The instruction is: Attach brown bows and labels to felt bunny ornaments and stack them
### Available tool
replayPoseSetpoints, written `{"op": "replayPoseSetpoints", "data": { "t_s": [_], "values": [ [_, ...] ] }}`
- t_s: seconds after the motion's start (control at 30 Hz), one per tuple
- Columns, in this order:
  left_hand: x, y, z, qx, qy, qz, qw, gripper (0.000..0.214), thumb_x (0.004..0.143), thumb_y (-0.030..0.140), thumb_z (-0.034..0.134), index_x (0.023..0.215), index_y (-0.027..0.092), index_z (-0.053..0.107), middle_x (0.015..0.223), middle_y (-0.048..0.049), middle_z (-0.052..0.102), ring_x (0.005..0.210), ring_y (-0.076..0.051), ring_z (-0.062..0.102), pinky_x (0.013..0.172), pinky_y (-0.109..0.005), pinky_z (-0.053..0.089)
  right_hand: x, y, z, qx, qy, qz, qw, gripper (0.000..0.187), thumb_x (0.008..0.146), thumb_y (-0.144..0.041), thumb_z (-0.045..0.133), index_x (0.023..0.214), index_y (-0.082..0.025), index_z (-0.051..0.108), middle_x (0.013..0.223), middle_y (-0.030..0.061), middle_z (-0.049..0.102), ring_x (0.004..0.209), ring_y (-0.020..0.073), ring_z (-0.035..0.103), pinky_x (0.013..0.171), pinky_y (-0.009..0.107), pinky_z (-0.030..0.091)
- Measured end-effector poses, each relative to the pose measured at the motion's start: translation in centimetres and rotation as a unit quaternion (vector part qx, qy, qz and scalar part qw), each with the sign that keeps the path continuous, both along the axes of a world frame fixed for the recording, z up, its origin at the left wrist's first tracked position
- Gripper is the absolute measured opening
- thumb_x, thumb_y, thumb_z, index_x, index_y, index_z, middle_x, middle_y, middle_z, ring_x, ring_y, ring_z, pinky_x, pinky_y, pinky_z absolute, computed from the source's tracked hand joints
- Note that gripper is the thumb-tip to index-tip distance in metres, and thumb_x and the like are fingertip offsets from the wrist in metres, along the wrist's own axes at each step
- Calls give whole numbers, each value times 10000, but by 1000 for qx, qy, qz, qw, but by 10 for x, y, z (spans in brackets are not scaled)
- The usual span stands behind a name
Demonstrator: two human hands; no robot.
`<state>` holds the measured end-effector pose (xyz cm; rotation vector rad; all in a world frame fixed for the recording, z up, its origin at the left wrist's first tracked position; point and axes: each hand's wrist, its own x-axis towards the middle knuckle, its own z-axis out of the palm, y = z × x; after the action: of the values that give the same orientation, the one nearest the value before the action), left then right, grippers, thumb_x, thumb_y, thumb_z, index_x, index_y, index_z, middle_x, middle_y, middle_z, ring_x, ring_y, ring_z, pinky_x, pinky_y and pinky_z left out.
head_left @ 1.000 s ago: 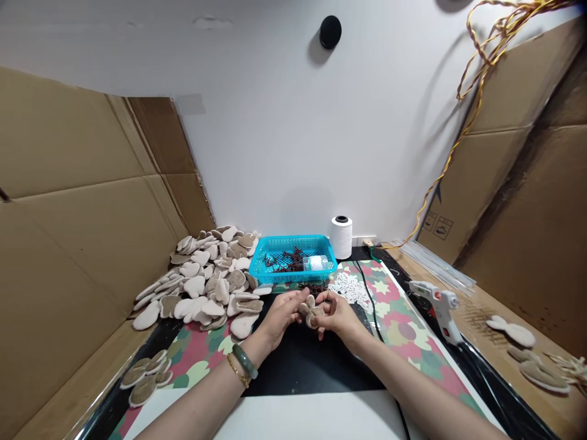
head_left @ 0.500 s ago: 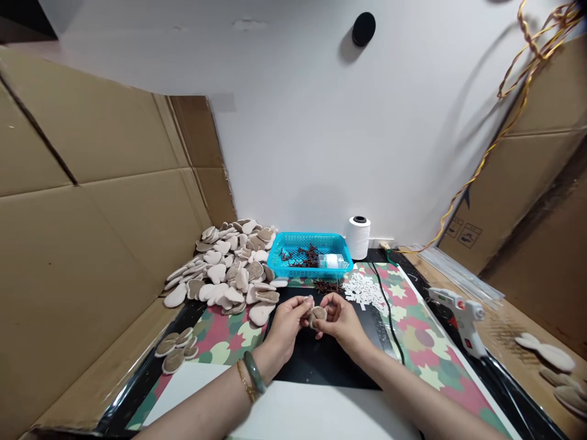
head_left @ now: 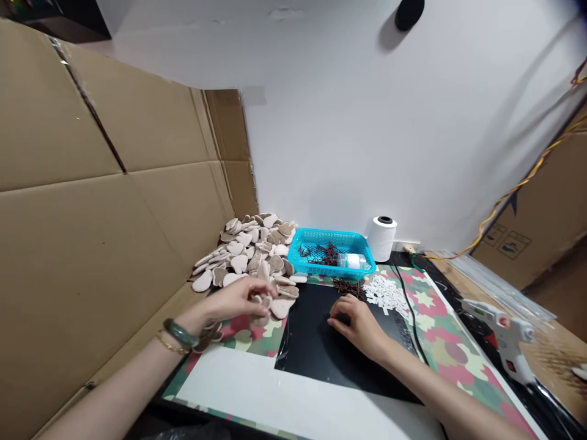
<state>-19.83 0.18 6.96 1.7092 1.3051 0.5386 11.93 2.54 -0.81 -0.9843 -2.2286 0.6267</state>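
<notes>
My left hand [head_left: 245,299] is closed on a small fabric piece [head_left: 260,310], beige and tan and blurred by motion. It hovers at the front of a heap of similar padded fabric pieces [head_left: 238,264], pale on one side and brown on the other. Partly hidden below my left wrist lie several more brown-faced pieces [head_left: 211,337]. Over the black mat [head_left: 316,342], my right hand [head_left: 356,322] has loosely curled fingers, with thumb and forefinger apart and nothing visible between them. Just beyond its fingers is a small pile of dark brown twig-like bits [head_left: 349,287].
A blue basket [head_left: 332,272] holds brown bits and a clear container [head_left: 352,261]. White thread [head_left: 383,239] stands beside it. Small white pieces [head_left: 385,294], a black cord [head_left: 410,311] and a glue gun [head_left: 504,330] lie right. Cardboard [head_left: 160,232] walls the left side.
My hands have separated. The left has moved left toward the heap with the fabric piece, while the right stays over the mat without it. The view has turned left.
</notes>
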Motion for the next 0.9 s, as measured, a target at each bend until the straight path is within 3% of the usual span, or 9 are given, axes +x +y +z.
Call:
{"op": "replayPoseSetpoints", "data": {
  "t_s": [0.1,0.2,0.3,0.43,0.53,0.63,0.77,0.83,0.9],
  "values": [
    [-46,-2,2,-77,157,-22,984,307,633,232,725,935,174,736,775,-6,715,717,-227,682,597,-261,473,-27,2,6,43,-82,33,995,50,916,-233,677,898,-194,703,933,63,701,858,212,655,739,299,504],
    [-62,-3,-8,-68,276,-15,959,373,549,176,749,922,193,750,801,0,729,740,-251,685,580,-257,448,-71,4,8,93,-165,37,981,175,890,-271,691,1038,-178,688,991,87,713,794,217,678,647,283,487],
    [-53,-4,-15,58,303,22,951,321,617,200,757,939,198,751,940,-38,750,869,-271,689,691,-290,495,-108,14,6,161,-236,81,955,282,818,-109,656,1098,-147,667,1074,137,709,821,245,689,633,287,482],
    [-26,-8,-22,266,248,53,930,101,859,262,656,886,194,725,914,-56,732,865,-235,676,774,-317,503,-123,27,5,170,-239,94,951,172,892,-89,571,989,-143,702,1017,126,711,851,244,683,678,291,500],
    [-5,-13,-29,416,153,62,894,116,958,248,597,963,198,701,942,-52,723,894,-207,673,800,-309,512,-107,27,14,145,-146,54,977,167,946,-146,570,1041,-177,704,1125,111,667,925,220,666,761,295,514],
    [19,-18,-34,507,71,49,857,89,978,180,593,991,198,679,910,-45,711,875,-184,666,792,-295,520,-71,25,29,56,-50,63,995,136,896,-98,633,978,-179,706,1095,85,664,948,208,650,799,296,507],
    [60,-13,-43,516,19,-39,855,112,972,122,605,998,196,684,888,-47,697,849,-175,651,779,-297,522,-17,35,36,-145,-112,138,973,147,851,-31,635,816,-152,709,783,10,710,725,166,644,657,246,467],
    [82,-6,-53,502,14,-82,861,117,974,128,611,1007,192,703,903,-54,693,836,-173,642,749,-290,517,3,39,30,-185,-135,128,965,147,819,-29,672,856,-154,739,773,1,719,695,157,639,628,234,455],
    [101,5,-66,489,17,-120,864,126,980,142,607,987,189,724,910,-60,696,833,-177,630,736,-293,514,17,38,21,-175,-135,81,972,202,789,-35,714,945,-158,750,860,23,726,745,169,645,663,247,469]
  ]
}}
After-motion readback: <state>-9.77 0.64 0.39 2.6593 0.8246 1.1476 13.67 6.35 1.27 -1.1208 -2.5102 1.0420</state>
